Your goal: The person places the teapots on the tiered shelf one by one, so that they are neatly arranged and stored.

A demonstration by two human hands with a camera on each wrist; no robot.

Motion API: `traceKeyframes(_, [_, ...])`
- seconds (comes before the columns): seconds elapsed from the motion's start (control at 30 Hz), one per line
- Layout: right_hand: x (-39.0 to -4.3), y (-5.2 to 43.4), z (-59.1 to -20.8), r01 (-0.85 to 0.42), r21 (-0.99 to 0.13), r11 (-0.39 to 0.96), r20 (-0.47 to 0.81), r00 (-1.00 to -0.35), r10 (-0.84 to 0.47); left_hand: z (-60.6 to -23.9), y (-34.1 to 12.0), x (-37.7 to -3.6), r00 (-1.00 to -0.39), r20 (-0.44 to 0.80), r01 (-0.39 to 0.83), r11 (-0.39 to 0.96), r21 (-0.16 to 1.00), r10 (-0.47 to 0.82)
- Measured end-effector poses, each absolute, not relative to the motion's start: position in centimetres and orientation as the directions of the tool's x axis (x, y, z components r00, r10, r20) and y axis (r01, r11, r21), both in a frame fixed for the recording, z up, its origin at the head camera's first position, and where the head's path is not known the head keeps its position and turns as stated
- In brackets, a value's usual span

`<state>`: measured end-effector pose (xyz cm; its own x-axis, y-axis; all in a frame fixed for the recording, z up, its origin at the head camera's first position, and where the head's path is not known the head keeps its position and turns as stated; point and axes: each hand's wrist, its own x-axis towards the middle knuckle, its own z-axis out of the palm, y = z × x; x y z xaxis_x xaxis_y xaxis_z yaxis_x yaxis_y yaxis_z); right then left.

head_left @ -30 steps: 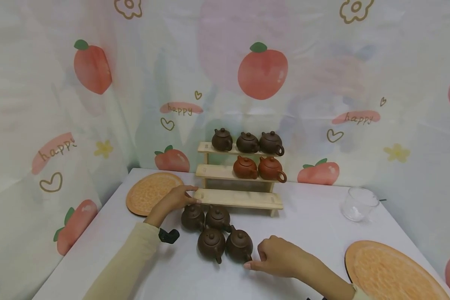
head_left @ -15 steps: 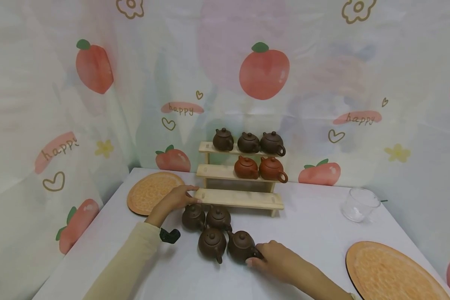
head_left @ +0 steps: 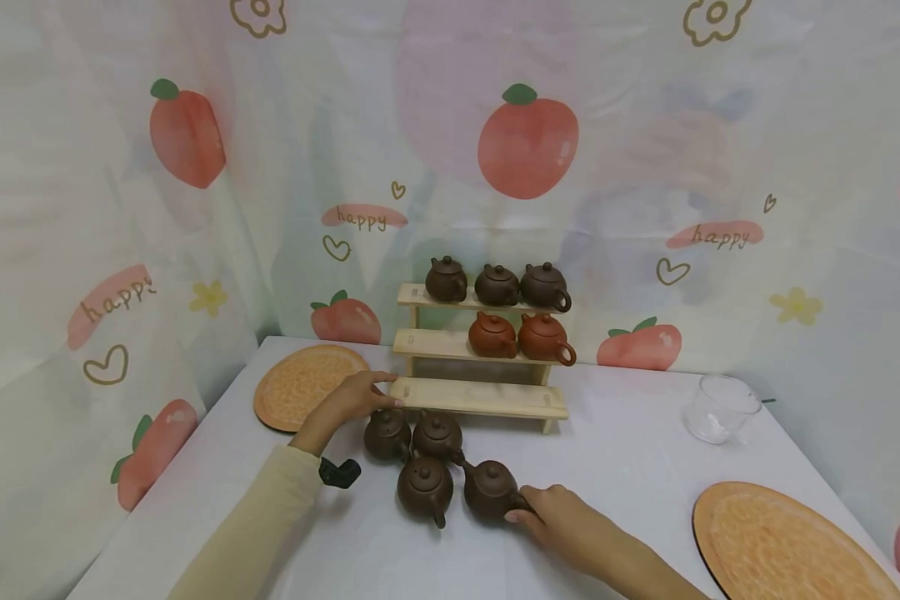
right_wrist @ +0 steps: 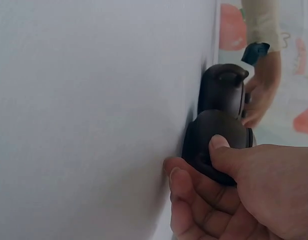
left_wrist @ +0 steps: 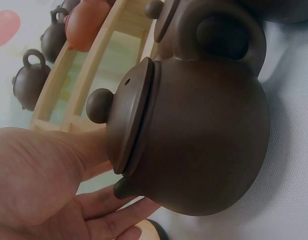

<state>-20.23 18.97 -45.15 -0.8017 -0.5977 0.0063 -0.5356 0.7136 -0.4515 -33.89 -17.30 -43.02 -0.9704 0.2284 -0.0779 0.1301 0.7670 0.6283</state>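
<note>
Low in the centre of the head view, the right hand point(head_left: 562, 521) gripped the handle of a dark brown teapot point(head_left: 491, 492) — thumb curled over it, fingers tucked beneath, as the right wrist view showed. The pot stood on the white table point(head_left: 630, 467), rightmost of four clustered below the wooden stepped rack point(head_left: 480, 398). The left hand point(head_left: 348, 400) lay at the lowest step's left end — fingers loosely extended, touching the wood, holding nothing.
</note>
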Motion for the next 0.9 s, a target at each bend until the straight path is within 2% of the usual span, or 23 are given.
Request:
traceKeyframes(0.27, [-21.6, 20.3, -46.4, -0.553, -0.442, 0.706, 0.120, -0.816, -0.565, -42.9, -17.3, -33.7, -0.972, -0.070, 0.132, 0.769, 0.626, 0.224])
traceKeyframes(0.4, [-21.7, 20.1, -45.7, -0.509, -0.474, 0.718, 0.064, -0.834, -0.549, -43.0, -17.3, -33.9, -0.970, -0.059, 0.149, 0.775, 0.615, 0.234])
traceKeyframes(0.57, [-21.8, 19.7, -45.5, -0.506, -0.471, 0.722, 0.053, -0.834, -0.550, -43.0, -17.5, -33.9, -0.969, -0.065, 0.145, 0.760, 0.634, 0.240])
traceKeyframes(0.9, [-22.2, 18.9, -45.4, -0.531, -0.452, 0.717, 0.150, -0.837, -0.526, -43.0, -17.4, -34.0, -0.972, -0.069, 0.133, 0.765, 0.630, 0.225])
